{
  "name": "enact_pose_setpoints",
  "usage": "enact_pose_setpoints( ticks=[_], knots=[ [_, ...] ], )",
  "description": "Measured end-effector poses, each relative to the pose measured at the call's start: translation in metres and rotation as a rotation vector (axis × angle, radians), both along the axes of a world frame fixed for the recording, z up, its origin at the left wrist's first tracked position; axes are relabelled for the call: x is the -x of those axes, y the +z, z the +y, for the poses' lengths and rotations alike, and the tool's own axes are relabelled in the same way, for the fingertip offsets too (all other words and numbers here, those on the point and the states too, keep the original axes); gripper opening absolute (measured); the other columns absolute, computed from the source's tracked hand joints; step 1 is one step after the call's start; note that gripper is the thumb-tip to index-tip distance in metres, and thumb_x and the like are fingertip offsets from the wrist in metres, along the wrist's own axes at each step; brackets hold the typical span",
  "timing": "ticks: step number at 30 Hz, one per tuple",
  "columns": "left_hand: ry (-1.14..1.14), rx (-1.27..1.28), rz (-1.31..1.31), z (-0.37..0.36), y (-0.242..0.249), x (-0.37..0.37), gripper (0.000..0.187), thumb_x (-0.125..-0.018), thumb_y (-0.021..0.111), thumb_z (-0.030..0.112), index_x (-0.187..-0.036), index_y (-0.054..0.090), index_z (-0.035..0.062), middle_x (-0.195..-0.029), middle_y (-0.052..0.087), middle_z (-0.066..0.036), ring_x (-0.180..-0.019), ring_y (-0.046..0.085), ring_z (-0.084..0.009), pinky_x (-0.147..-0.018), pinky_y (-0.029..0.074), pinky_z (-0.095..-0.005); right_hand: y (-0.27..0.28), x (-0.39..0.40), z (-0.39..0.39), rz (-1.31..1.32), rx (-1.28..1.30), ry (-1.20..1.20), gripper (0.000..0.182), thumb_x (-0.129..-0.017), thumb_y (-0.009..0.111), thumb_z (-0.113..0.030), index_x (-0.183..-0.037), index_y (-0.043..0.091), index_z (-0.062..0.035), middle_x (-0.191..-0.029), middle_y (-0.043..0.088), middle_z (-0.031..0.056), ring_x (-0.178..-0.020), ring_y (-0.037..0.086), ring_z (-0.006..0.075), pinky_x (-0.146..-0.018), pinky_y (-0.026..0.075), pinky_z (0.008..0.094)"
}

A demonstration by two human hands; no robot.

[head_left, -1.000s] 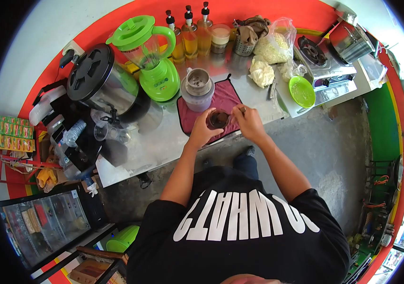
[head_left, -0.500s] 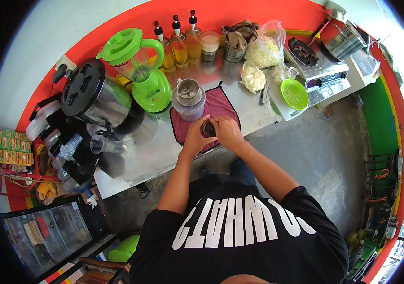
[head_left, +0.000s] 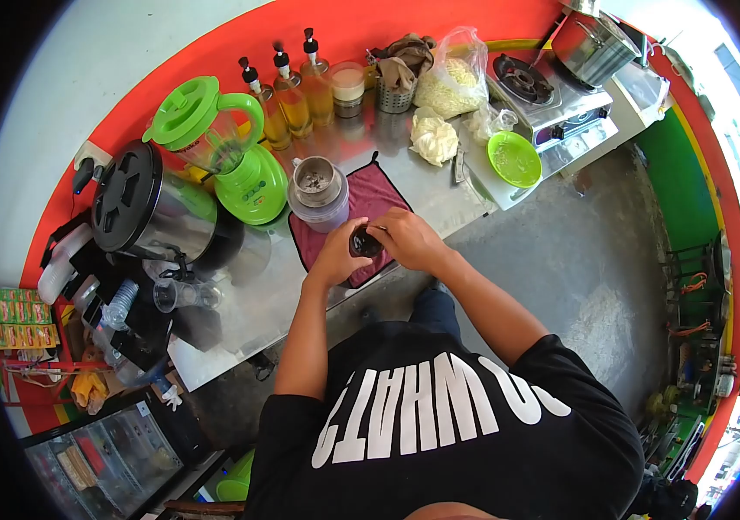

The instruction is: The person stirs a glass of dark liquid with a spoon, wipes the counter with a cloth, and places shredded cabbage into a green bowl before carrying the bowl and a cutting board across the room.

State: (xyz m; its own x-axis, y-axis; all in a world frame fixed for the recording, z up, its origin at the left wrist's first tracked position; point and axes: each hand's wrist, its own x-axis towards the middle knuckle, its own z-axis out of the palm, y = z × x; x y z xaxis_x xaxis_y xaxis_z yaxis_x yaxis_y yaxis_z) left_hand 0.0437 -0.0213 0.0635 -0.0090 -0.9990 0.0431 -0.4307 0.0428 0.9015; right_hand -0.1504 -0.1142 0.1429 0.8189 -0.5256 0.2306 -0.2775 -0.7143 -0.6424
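Observation:
My left hand (head_left: 336,256) is wrapped around a small glass of dark liquid (head_left: 365,243), held over the front of a maroon cloth (head_left: 377,192). My right hand (head_left: 412,240) has its fingers pinched at the glass's rim; a thin thing seems to show between them, too small to make out. Just behind my hands, a metal drip filter (head_left: 316,179) sits on top of a lidded plastic container (head_left: 321,213), at the cloth's left side.
A green blender (head_left: 253,184) and a big steel dispenser (head_left: 162,208) stand to the left. Pump bottles (head_left: 289,97) line the back wall. A knife (head_left: 458,166), a green bowl (head_left: 514,159) and a gas stove (head_left: 552,100) are on the right. A clear cup (head_left: 181,295) lies at the left.
My view has shifted, so the counter's things appear further left. My right fingers have moved from the glass's side to a pinch over its rim. My left hand still holds the glass.

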Motion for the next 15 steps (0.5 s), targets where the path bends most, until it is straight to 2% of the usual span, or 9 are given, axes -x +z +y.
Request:
enact_pose_setpoints(
  ticks=[4, 6, 10, 12, 15],
  knots=[
    [0.031, -0.007, -0.041, -0.002, 0.009, 0.006, 0.089, -0.065, 0.093, 0.013, -0.145, 0.053, 0.0029, -0.140, 0.061, -0.019, -0.133, 0.056, -0.0379, -0.112, 0.045, -0.0443, -0.003, -0.002, 0.006, 0.041, 0.115, 0.027, 0.018, -0.094, 0.068, -0.012, -0.104, 0.076, -0.0002, -0.098, 0.072, 0.0173, -0.099, 0.066, 0.0368, -0.089, 0.053, 0.0456],
    [0.104, -0.105, -0.192, 0.000, 0.023, 0.011, 0.091, -0.064, 0.094, 0.014, -0.145, 0.053, 0.0026, -0.139, 0.062, -0.018, -0.133, 0.057, -0.0358, -0.110, 0.047, -0.0426, -0.013, -0.001, 0.009, 0.056, 0.081, 0.046, 0.017, -0.093, 0.067, -0.013, -0.101, 0.077, -0.0013, -0.098, 0.073, 0.0169, -0.097, 0.066, 0.0364, -0.090, 0.052, 0.0459],
    [0.109, -0.122, -0.165, 0.002, 0.028, 0.010, 0.092, -0.065, 0.094, 0.015, -0.147, 0.053, 0.0027, -0.139, 0.062, -0.017, -0.133, 0.057, -0.0347, -0.109, 0.049, -0.0421, -0.029, 0.008, 0.017, 0.069, 0.018, 0.075, 0.016, -0.092, 0.068, -0.012, -0.100, 0.078, -0.0027, -0.099, 0.074, 0.0168, -0.099, 0.066, 0.0357, -0.093, 0.051, 0.0464],
    [0.084, -0.170, -0.067, 0.003, 0.029, 0.008, 0.092, -0.068, 0.093, 0.016, -0.150, 0.052, 0.0036, -0.140, 0.062, -0.016, -0.134, 0.056, -0.0342, -0.112, 0.047, -0.0431, -0.030, 0.015, 0.015, 0.057, -0.017, 0.097, 0.016, -0.092, 0.069, -0.011, -0.102, 0.078, -0.0029, -0.100, 0.074, 0.0173, -0.100, 0.066, 0.0355, -0.094, 0.051, 0.0465],
    [0.059, -0.027, -0.183, 0.008, 0.016, 0.002, 0.094, -0.071, 0.093, 0.018, -0.154, 0.051, 0.0074, -0.138, 0.064, -0.015, -0.127, 0.059, -0.0333, -0.110, 0.047, -0.0443, -0.020, 0.023, 0.006, 0.039, -0.080, 0.117, 0.017, -0.092, 0.070, -0.011, -0.104, 0.079, -0.0030, -0.101, 0.074, 0.0179, -0.102, 0.066, 0.0354, -0.094, 0.052, 0.0464]
  ],
)
